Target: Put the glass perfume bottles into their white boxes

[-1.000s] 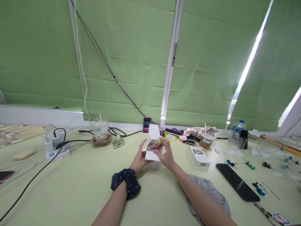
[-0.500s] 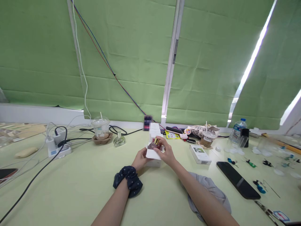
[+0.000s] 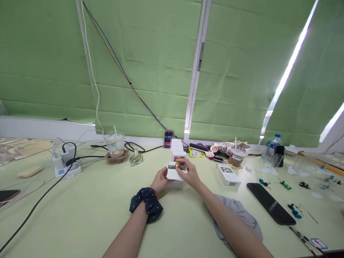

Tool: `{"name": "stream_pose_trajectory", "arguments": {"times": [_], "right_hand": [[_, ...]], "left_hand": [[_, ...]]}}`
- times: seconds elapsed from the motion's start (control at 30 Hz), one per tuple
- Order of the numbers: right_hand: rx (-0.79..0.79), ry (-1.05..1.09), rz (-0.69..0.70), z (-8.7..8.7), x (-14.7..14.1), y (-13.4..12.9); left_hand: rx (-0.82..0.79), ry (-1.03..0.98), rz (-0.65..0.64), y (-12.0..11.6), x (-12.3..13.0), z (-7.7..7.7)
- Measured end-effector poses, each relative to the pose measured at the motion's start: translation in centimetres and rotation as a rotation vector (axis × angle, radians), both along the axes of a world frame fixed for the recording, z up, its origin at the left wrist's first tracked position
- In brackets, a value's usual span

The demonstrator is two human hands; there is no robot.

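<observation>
An open white box [image 3: 175, 184] stands at the middle of the table, its flap tilted toward me. My left hand [image 3: 160, 180] grips the box at its left side, a dark dotted scrunchie around that wrist. In the fingers of my right hand [image 3: 190, 173] is a small bottle with a gold cap [image 3: 177, 164]; only the cap shows, at the box opening, and the rest is hidden by the box and fingers. Behind the box is a row of white boxes [image 3: 176, 147].
To the left are a glass bottle [image 3: 136, 158], a plastic cup [image 3: 115, 144] and a power strip [image 3: 68, 168]. Rightward lie a white box [image 3: 228, 175], an iced drink [image 3: 237, 156], a black phone [image 3: 271, 203], a grey cloth [image 3: 238, 216] and pliers [image 3: 303, 239].
My right hand has lowered the bottle into the open box; its pinkish body, visible before above the flap, is now out of sight. My left hand has stayed on the box.
</observation>
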State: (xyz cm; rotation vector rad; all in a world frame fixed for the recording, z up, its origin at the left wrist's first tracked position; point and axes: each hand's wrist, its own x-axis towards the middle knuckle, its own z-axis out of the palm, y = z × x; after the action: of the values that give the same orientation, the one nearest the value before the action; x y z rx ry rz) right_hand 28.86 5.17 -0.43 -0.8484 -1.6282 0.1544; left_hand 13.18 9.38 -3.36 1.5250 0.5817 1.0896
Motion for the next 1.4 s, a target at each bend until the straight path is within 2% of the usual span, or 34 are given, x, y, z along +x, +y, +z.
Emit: {"name": "stream_pose_trajectory", "arguments": {"times": [0.13,0.43,0.6,0.73,0.87,0.93,1.03,1.2,1.4], "right_hand": [[0.060,-0.037,0.004,0.1,-0.1,0.1],[0.084,-0.119,0.002,-0.1,0.1,0.2],[0.098,-0.203,-0.091,-0.4,0.1,0.1],[0.055,-0.037,-0.140,-0.8,0.0,-0.1],[-0.092,0.283,-0.065,-1.0,0.3,0.2],[-0.117,0.394,-0.014,-0.9,0.5,0.4],[-0.111,0.431,0.053,-0.7,0.7,0.4],[-0.111,0.259,0.059,-0.7,0.5,0.0],[-0.088,0.179,0.005,-0.4,0.5,-0.3]], "left_hand": [[0.000,-0.004,-0.001,0.0,0.0,0.1],[0.004,-0.011,-0.014,0.1,0.0,0.1],[0.012,-0.016,-0.017,0.3,0.1,-0.1],[0.011,-0.003,-0.028,0.3,0.0,-0.1],[-0.017,0.027,-0.047,0.0,-0.3,0.1],[-0.024,0.023,-0.044,-0.2,-0.3,0.2],[0.006,0.011,0.023,-0.7,0.0,0.5],[0.212,0.087,0.279,-1.4,0.4,0.4],[0.380,0.153,0.331,-1.5,0.3,0.2]]}}
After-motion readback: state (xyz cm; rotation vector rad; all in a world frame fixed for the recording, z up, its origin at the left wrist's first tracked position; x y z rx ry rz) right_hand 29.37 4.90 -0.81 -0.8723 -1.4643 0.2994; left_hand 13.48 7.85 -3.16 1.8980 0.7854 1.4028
